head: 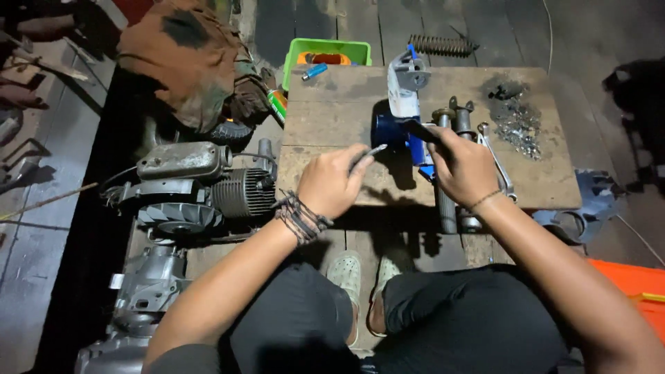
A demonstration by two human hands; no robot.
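Note:
My left hand (334, 181) is closed around a thin metal tool (368, 155) whose tip points toward a blue and white machine part (402, 111) standing on a low wooden board (332, 118). Just right of that part, my right hand (463, 166) grips a dark handle (420, 129) that reaches into the part's blue body. Two grey metal cylinders (451, 121) stand just behind my right hand, and a silver wrench (496, 156) lies by its right side. Cord bracelets wrap my left wrist.
A small engine with cooling fins (201, 183) lies left of the board, more engine parts below it. A green plastic tub (325, 52) and a coil spring (442, 46) sit at the back. A pile of small metal bits (516, 121) covers the board's right end. An orange object (634, 284) lies right.

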